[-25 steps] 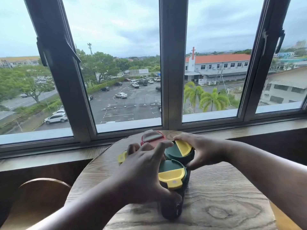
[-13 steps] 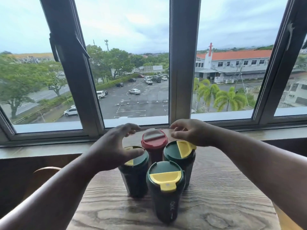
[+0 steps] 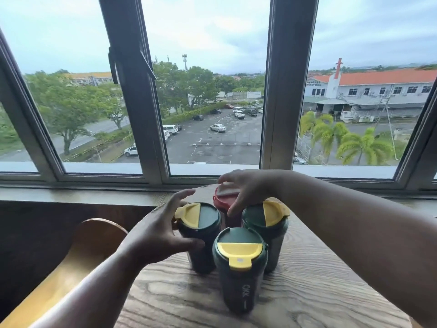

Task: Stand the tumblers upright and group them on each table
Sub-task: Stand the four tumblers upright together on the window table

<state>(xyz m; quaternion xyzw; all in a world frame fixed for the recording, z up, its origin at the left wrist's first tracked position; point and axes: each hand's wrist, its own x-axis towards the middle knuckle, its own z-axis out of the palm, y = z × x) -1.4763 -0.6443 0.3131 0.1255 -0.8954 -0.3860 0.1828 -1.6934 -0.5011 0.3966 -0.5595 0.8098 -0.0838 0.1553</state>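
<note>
Tumblers stand upright in a tight cluster on the wooden table [image 3: 319, 287]: a red-lidded tumbler [image 3: 223, 197] at 12 o'clock of the group, a left green tumbler [image 3: 201, 223] at 9 o'clock, a right green tumbler [image 3: 267, 223] at 3 o'clock, and a near green tumbler [image 3: 240, 263] at 6 o'clock, each green one with a yellow lid flap. Left hand [image 3: 160, 233] is spread, cupped beside the left green tumbler, grasping nothing. Right hand [image 3: 250, 188] hovers with fingers splayed over the red lid, likewise released. Chair back [image 3: 94, 235] sits at 9 o'clock of the table
</note>
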